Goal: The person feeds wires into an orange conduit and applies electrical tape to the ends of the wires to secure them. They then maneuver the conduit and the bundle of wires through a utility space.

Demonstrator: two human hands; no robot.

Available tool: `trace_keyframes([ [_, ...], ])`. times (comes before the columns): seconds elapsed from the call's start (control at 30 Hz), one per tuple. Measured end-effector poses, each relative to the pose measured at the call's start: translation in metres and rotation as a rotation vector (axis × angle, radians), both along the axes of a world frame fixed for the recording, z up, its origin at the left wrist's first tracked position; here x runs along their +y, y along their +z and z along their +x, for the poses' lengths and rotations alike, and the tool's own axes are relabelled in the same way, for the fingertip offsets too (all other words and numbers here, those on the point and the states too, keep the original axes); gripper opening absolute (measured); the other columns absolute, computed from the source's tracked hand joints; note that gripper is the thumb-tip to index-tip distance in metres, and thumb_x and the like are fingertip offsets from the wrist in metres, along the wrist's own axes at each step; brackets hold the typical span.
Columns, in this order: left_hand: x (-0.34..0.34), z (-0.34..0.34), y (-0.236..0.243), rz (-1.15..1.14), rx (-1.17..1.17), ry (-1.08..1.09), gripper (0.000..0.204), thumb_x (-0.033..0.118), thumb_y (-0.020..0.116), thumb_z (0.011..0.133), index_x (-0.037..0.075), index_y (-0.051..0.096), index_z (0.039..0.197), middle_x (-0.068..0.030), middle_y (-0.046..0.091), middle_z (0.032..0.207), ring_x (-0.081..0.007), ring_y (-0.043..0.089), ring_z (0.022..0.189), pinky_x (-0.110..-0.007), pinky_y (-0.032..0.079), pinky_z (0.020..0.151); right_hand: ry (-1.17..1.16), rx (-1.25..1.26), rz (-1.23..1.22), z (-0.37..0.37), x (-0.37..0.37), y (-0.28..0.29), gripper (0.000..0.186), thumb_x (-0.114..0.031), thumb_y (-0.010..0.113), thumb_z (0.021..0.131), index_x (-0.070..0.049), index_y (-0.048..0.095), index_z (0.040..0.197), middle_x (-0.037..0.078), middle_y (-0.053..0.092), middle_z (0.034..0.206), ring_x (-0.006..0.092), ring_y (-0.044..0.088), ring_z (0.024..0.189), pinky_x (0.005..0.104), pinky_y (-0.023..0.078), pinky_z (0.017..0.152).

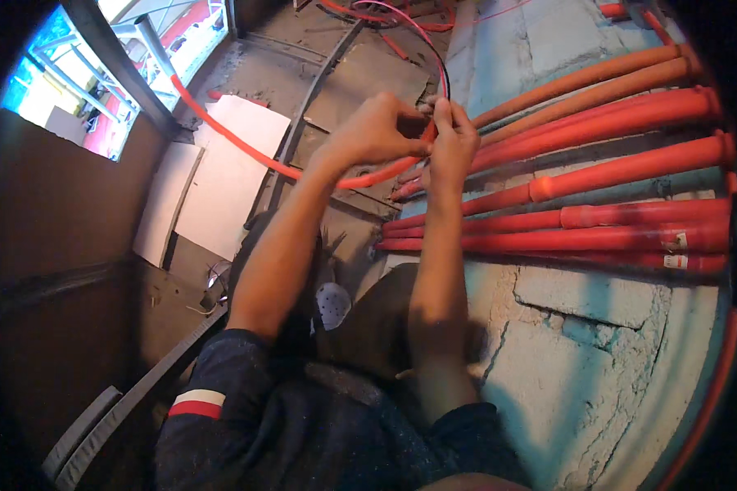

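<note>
The orange tube (254, 153) is in front of you. It sags in a long curve from near the window (98, 78), over the white board (221, 196), and up to your hands. It looks light and bendy, but springy too, so it may push back if you curl it tight. It could kink if you bend it hard. Its skin looks smooth and may be a bit slippery. A good place to hold it is just below its top end, with finger and thumb all the way round.

Thin pink and dark wires (437, 51) rise in a loop above your hands. They look very light and easy to bend, so a soft pinch should do.

Your right hand (453, 143) seems to pinch the wires near the tube's end. Your left hand (381, 127) is curled in at the same spot, its fingers bent by the tube. I cannot tell if they squeeze it, because the fingers hide each other.

To your right, fat red pipes (630, 169) lie in a row along the pale blocks (565, 327). A grey shoe with holes (332, 304) is below your arms.
</note>
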State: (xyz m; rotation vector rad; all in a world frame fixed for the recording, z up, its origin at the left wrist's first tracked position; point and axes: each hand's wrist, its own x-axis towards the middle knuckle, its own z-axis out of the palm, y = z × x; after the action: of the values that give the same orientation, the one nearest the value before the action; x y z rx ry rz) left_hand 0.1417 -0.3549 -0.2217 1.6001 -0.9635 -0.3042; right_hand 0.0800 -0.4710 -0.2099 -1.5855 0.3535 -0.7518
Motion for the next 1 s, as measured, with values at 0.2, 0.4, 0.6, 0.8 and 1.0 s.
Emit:
trace_keyframes([
  [0.2, -0.005, 0.043, 0.023, -0.610, 0.871, -0.034, 0.038, 0.033, 0.057, 0.091, -0.001, 0.061, 0.109, -0.0086, 0.066, 0.098, -0.0167, 0.062, 0.091, -0.031, 0.047, 0.081, 0.192, 0.133, 0.137, -0.011, 0.003, -0.004, 0.025, -0.026, 0.059, 0.091, -0.002, 0.065, 0.091, -0.002, 0.055, 0.067, 0.0039, 0.048, 0.054, 0.0211, 0.036, 0.046],
  [0.4, -0.032, 0.013, 0.030, -1.136, 1.118, 0.060, 0.037, 0.029, 0.033, 0.102, -0.005, 0.048, 0.105, 0.0022, 0.030, 0.066, -0.0088, 0.026, 0.052, -0.024, 0.028, 0.048, 0.276, 0.050, 0.015, -0.012, 0.009, 0.000, 0.021, -0.016, 0.063, 0.087, -0.001, 0.059, 0.102, 0.000, 0.058, 0.076, 0.0068, 0.052, 0.062, 0.0214, 0.043, 0.056],
  [0.6, -0.008, 0.006, 0.027, -1.011, 0.942, 0.207, 0.027, 0.025, 0.035, 0.101, 0.001, 0.046, 0.096, 0.0006, 0.036, 0.066, -0.0085, 0.032, 0.052, -0.025, 0.031, 0.048, 0.310, 0.315, -0.065, -0.026, 0.002, -0.010, 0.036, -0.014, 0.070, 0.081, -0.001, 0.056, 0.111, 0.002, 0.061, 0.077, 0.0094, 0.056, 0.072, 0.0228, 0.047, 0.067],
  [0.8, -0.027, 0.018, 0.017, -0.841, 0.699, 0.330, 0.030, 0.025, 0.043, 0.097, 0.002, 0.053, 0.081, -0.0025, 0.052, 0.070, -0.0108, 0.048, 0.062, -0.029, 0.038, 0.056, 0.164, 0.272, -0.156, -0.022, -0.003, -0.027, 0.030, -0.018, 0.072, 0.081, -0.001, 0.065, 0.105, -0.001, 0.062, 0.076, 0.0063, 0.053, 0.066, 0.0216, 0.044, 0.059],
  [1.0, -0.005, 0.016, 0.006, -0.318, 0.597, 0.019, 0.036, 0.030, 0.049, 0.095, 0.001, 0.058, 0.115, -0.0084, 0.062, 0.107, -0.0178, 0.058, 0.100, -0.032, 0.045, 0.088, 0.302, 0.133, 0.034, -0.001, 0.005, -0.001, 0.026, -0.020, 0.068, 0.085, -0.002, 0.067, 0.104, -0.003, 0.057, 0.071, 0.0034, 0.046, 0.057, 0.0199, 0.037, 0.049],
])
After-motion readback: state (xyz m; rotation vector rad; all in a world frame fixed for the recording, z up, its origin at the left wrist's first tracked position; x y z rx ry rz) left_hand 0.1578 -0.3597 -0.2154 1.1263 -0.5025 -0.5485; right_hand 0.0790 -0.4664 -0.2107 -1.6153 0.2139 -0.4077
